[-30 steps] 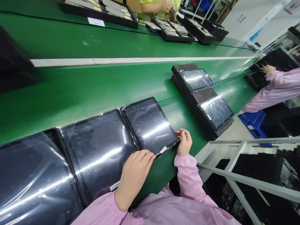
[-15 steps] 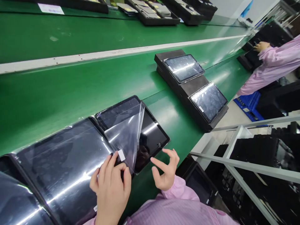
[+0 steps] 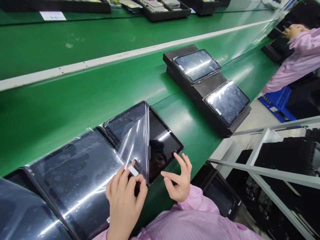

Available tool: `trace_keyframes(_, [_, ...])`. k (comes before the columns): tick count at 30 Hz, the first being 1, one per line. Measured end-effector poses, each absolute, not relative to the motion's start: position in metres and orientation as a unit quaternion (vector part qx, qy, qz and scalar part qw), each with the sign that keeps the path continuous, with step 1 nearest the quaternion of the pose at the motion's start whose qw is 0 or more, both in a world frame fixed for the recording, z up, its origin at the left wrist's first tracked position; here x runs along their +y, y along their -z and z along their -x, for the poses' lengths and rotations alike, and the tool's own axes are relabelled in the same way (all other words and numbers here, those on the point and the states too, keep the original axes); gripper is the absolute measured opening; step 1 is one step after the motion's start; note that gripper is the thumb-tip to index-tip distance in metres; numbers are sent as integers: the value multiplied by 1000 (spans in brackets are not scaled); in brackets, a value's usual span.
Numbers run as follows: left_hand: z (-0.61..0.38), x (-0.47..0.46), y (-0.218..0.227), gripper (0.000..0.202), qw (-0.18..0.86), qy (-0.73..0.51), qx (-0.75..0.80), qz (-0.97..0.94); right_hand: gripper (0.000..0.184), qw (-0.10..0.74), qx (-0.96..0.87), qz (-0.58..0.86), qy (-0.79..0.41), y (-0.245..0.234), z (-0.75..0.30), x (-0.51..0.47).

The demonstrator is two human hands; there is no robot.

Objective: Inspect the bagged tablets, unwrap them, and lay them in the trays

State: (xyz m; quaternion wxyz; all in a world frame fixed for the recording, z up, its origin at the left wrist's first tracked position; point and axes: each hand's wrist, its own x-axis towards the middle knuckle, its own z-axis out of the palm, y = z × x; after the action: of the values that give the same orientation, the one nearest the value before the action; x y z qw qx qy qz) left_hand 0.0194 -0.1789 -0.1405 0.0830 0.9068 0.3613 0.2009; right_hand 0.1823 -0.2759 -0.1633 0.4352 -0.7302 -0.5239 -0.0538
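A tablet (image 3: 165,148) with a black glossy screen lies at the right end of a row on the green bench. Clear protective film (image 3: 137,141) covers its left part and is folded back, exposing the right part of the screen. My left hand (image 3: 127,195) is closed on the film's lower edge beside a white label (image 3: 133,170); the thumb and index finger come together there. My right hand (image 3: 178,178) is open, its fingers spread and their tips at the tablet's near right edge. Left of it lies another film-covered tablet (image 3: 75,173), partly under my left hand.
A black foam block (image 3: 200,91) carrying two film-covered tablets stands further right. Trays of cards (image 3: 166,11) line the far side past a white strip (image 3: 112,55). A co-worker's hand (image 3: 295,31) is at upper right. A metal rack (image 3: 265,171) stands lower right.
My left hand has moved slightly right with the film; its fold now runs more upright across the screen. My right hand stays by the tablet's edge. The view has shifted a little.
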Motion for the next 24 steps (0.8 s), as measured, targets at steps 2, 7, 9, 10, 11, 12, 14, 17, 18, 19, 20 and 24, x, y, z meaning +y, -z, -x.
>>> trace_keyframes(2, [-18, -177, 140, 9, 87, -201, 352, -910, 26, 441, -521, 729, 50, 164, -183, -276])
trace_keyframes(7, [-18, -174, 137, 10, 90, -199, 334, -917, 22, 442, -532, 722, 34, 165, -185, -275])
trace_keyframes(9, [-18, -174, 137, 10, 91, -201, 326, -919, 20, 444, -526, 724, 35, 165, -185, -274])
trace_keyframes(10, [-18, -174, 138, 10, 92, -202, 323, -920, 19, 446, -522, 726, 37, 164, -185, -273])
trace_keyframes(11, [-17, -174, 139, 9, 94, -203, 321, -920, 19, 448, -519, 727, 38, 163, -185, -272])
trace_keyframes(12, [-17, -174, 139, 9, 97, -202, 320, -920, 19, 450, -517, 727, 40, 163, -185, -272])
trace_keyframes(14, [-16, -174, 140, 9, 105, -198, 322, -920, 19, 455, -516, 725, 44, 161, -185, -270])
trace_keyframes(17, [-15, -174, 141, 8, 112, -193, 323, -920, 20, 457, -517, 722, 44, 161, -186, -270])
trace_keyframes(18, [-15, -174, 142, 8, 113, -192, 323, -920, 20, 455, -517, 724, 41, 162, -186, -270])
trace_keyframes(19, [-15, -174, 142, 8, 114, -192, 325, -919, 20, 451, -518, 726, 36, 162, -186, -270])
trace_keyframes(20, [-15, -174, 142, 8, 115, -192, 327, -918, 19, 447, -519, 728, 32, 163, -186, -271])
trace_keyframes(24, [-22, -174, 138, 10, 109, -205, 313, -921, 18, 439, -519, 732, 30, 162, -186, -270])
